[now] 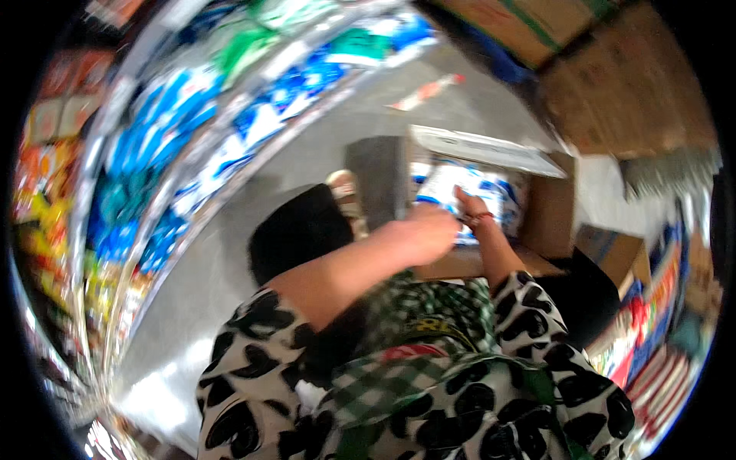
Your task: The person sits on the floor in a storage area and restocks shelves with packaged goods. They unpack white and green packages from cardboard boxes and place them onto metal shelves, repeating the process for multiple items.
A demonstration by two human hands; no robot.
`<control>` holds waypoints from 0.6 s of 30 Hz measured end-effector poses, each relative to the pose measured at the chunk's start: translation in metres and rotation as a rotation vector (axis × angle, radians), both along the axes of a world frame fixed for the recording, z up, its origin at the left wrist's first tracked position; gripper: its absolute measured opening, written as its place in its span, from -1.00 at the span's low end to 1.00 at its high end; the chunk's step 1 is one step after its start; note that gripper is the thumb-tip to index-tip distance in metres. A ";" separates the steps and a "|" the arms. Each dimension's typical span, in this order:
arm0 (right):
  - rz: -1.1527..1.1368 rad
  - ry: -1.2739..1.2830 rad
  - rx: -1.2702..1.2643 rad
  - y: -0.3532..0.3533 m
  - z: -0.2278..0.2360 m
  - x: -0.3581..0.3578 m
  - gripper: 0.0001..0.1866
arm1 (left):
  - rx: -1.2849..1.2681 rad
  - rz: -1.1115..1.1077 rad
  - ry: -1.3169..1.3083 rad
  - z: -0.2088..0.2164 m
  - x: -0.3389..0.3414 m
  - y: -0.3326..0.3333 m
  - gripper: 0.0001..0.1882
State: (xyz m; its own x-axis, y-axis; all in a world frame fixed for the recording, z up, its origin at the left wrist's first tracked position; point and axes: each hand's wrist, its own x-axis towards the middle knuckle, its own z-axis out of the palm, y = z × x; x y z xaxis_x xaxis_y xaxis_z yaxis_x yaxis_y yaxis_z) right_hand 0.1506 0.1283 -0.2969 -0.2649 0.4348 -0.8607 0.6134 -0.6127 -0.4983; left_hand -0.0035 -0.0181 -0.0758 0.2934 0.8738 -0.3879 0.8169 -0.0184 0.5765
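Observation:
An open cardboard box [553, 218] stands on the floor in front of me, its flap folded up on the far side. White-and-blue packets [512, 201] lie inside. Over them a white-and-blue packet [441, 184] is tilted up. My right hand [473, 207], with a red bracelet at the wrist, is closed against this packet's near right edge. My left hand [431, 232] reaches across from the left, its fingers curled close beside the right hand. Motion blurs it, and what lies in its fingers is hidden.
Shelves with blue packets [172, 107] and yellow and orange packets [46, 199] curve along the left. Large cardboard cartons [625, 84] are stacked at the far right. A smaller carton [613, 253] sits beside the box. A red-and-white strip [427, 92] marks the grey floor [307, 146].

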 end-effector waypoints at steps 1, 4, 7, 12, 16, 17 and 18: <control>0.054 -0.067 0.015 -0.008 0.022 -0.019 -0.53 | -0.028 0.026 0.038 0.003 -0.005 -0.010 -0.78; -0.069 -0.088 0.119 0.006 0.028 0.017 -0.56 | 0.001 -0.036 0.049 0.001 -0.001 -0.001 -0.75; -0.087 0.001 0.021 0.003 0.061 0.037 -0.35 | -0.010 -0.010 0.112 0.008 -0.001 0.000 -0.77; -0.178 0.516 0.167 -0.023 0.171 0.041 -0.64 | -0.030 0.330 -0.356 0.024 -0.006 0.009 -0.72; 0.009 0.710 0.674 -0.030 0.246 0.018 -0.64 | -0.498 0.708 -1.089 0.039 -0.024 0.007 -0.61; 0.176 0.676 0.905 -0.027 0.268 0.010 -0.64 | -0.512 0.725 -1.278 0.042 -0.035 0.000 -0.58; 0.403 0.678 1.156 -0.020 0.292 0.003 -0.65 | -0.519 0.732 -1.472 0.042 -0.045 -0.007 -0.53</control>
State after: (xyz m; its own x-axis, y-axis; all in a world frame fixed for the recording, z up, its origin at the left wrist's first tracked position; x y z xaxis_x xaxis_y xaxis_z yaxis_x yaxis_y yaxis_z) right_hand 0.1533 0.1085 -0.0048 -0.7546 0.5969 0.2727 0.0861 0.5019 -0.8606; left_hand -0.0488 -0.0248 -0.0336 0.2627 0.8575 -0.4424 -0.6083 0.5031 0.6139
